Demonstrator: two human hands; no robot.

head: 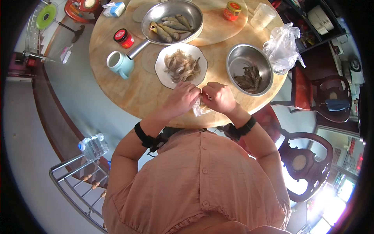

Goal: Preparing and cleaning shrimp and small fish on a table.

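My left hand (182, 97) and my right hand (219, 97) meet over the near part of a round marble table (128, 96), fingertips pinching together. Whatever lies between the fingertips is too small to make out. Just below them is a piece of clear plastic (200, 108) with brownish bits. Beyond my left hand, a white plate (163, 76) holds a pile of pale, translucent shells or peeled pieces. To the right, a steel bowl (236, 55) contains several greyish-brown raw shrimp (249, 79). Several yellowish fish (163, 32) lie in a steel frying pan (149, 19) at the back.
A pale blue mug (121, 64) and a red jar with a black lid (124, 38) stand left. Another red jar (232, 11), a translucent plastic cup (263, 16) and a clear plastic bag (283, 45) are at the back right. The pan's handle (138, 49) points towards the mug.
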